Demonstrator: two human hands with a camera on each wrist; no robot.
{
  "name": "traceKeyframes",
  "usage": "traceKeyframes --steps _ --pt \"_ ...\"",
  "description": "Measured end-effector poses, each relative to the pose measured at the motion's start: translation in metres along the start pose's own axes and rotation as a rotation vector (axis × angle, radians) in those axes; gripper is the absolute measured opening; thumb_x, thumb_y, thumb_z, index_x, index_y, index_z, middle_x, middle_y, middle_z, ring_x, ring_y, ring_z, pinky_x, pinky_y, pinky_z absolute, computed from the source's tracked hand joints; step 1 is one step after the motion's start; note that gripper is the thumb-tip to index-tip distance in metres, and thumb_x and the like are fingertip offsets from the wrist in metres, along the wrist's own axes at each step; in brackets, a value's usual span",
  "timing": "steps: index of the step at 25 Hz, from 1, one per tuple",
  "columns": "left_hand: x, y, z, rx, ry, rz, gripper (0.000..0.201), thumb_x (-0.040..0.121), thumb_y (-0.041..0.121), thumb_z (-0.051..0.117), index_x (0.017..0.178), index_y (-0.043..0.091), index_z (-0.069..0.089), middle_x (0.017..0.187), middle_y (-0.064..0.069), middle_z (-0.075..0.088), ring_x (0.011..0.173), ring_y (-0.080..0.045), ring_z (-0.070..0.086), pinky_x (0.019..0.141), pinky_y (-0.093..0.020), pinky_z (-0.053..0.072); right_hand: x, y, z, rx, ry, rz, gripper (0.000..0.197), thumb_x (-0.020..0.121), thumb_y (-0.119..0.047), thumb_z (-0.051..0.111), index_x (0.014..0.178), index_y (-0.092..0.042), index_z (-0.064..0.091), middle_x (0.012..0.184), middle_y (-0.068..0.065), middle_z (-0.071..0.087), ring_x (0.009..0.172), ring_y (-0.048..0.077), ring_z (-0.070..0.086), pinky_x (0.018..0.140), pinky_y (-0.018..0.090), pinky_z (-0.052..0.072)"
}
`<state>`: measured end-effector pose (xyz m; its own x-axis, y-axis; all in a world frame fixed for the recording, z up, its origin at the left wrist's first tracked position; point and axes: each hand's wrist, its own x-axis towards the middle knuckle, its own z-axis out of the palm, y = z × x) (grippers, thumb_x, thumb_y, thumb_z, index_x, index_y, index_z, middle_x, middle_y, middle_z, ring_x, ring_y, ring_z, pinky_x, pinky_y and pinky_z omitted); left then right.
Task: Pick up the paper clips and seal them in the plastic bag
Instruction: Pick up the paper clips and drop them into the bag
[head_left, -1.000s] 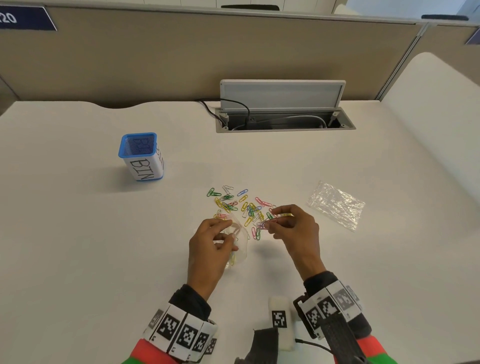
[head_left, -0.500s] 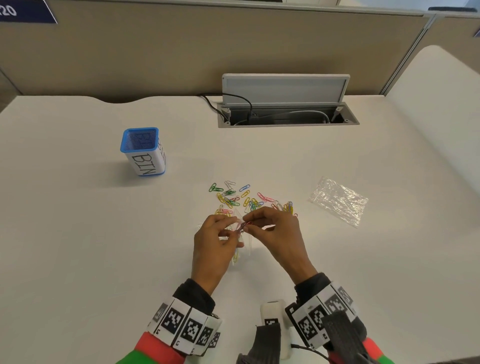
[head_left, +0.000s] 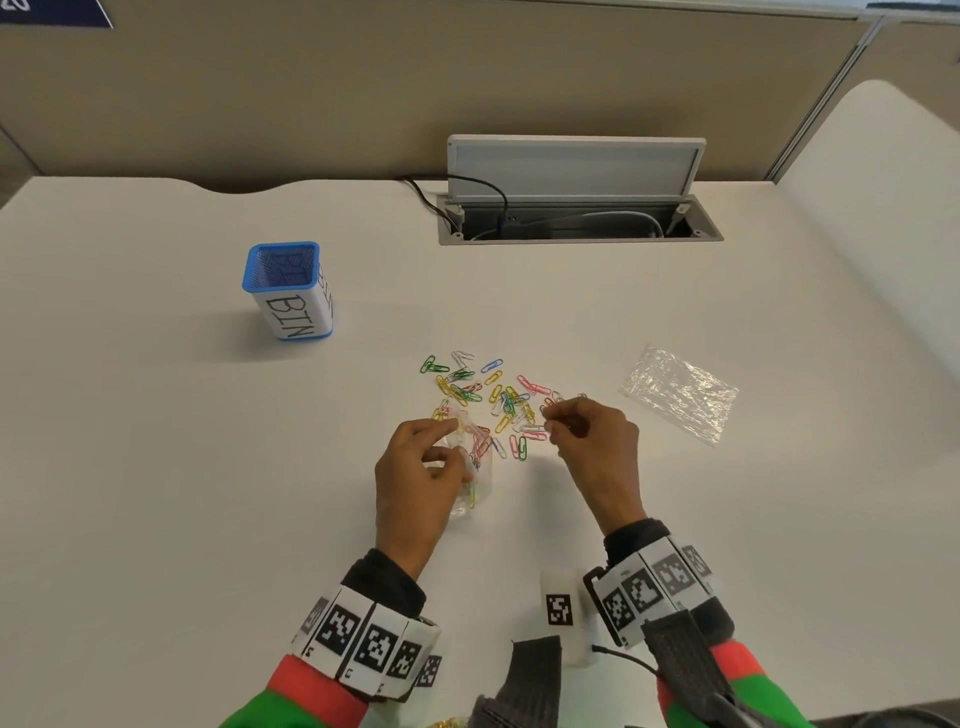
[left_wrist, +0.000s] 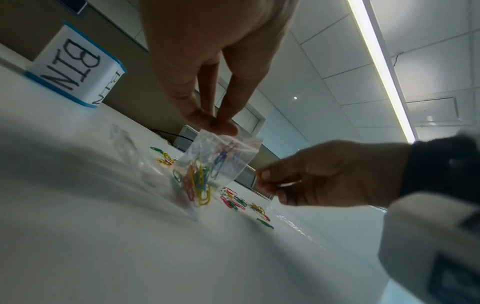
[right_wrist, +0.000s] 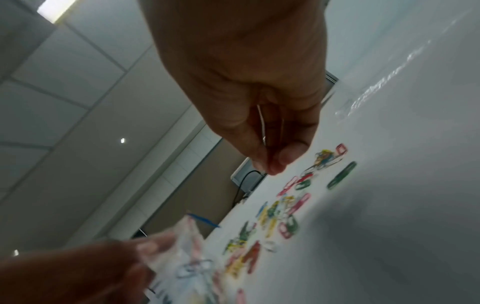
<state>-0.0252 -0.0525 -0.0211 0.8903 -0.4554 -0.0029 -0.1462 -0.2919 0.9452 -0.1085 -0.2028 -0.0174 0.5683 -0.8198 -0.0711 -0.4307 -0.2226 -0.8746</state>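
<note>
My left hand (head_left: 457, 441) pinches the top edge of a small clear plastic bag (head_left: 475, 470) that stands on the white desk with several coloured clips inside. The left wrist view shows the left hand (left_wrist: 213, 123) pinching the bag (left_wrist: 221, 162) at its mouth. Just beyond lies the loose pile of coloured paper clips (head_left: 498, 395). My right hand (head_left: 548, 423) hovers at the pile's right side, thumb and fingers pinched. A thin pale clip (right_wrist: 261, 121) shows inside that pinch.
A blue mesh cup labelled BIN (head_left: 288, 291) stands at the back left. A second clear bag (head_left: 680, 392) lies flat to the right. An open cable hatch (head_left: 576, 218) with cords sits at the desk's far edge.
Half a second ago my right hand was at the bag's mouth beside the left hand. It has moved right, back over the pile. The left hand still holds the bag.
</note>
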Motion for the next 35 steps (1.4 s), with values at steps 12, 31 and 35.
traceKeyframes --steps 12,31,35 --pt "0.002 -0.007 -0.005 -0.020 0.014 -0.032 0.028 0.080 0.003 0.061 0.107 0.011 0.063 0.114 -0.006 0.058 0.083 -0.022 0.065 0.061 -0.013 0.053 -0.001 0.020 0.031 -0.343 -0.107 -0.046 0.006 0.078 -0.010 0.064 0.079 -0.008 0.070 0.081 0.007 0.071 0.075 0.019 0.059 0.070 0.027 0.045" --pt "-0.001 0.003 0.000 -0.021 -0.011 -0.040 0.030 0.079 0.004 0.062 0.109 0.007 0.062 0.119 -0.010 0.057 0.078 -0.019 0.064 0.062 -0.008 0.051 -0.010 -0.022 0.019 -0.010 -0.212 -0.170 0.020 0.080 -0.001 0.063 0.091 -0.015 0.073 0.081 -0.010 0.068 0.069 -0.005 0.061 0.065 0.004 0.047" --pt "-0.001 0.003 -0.001 -0.024 -0.024 -0.013 0.030 0.079 0.001 0.061 0.108 0.008 0.062 0.116 -0.010 0.057 0.071 -0.008 0.062 0.064 -0.012 0.053 -0.010 -0.012 0.018 -0.010 -0.410 -0.032 0.031 0.077 0.002 0.062 0.103 -0.013 0.069 0.093 0.001 0.069 0.078 0.015 0.067 0.071 0.021 0.054"
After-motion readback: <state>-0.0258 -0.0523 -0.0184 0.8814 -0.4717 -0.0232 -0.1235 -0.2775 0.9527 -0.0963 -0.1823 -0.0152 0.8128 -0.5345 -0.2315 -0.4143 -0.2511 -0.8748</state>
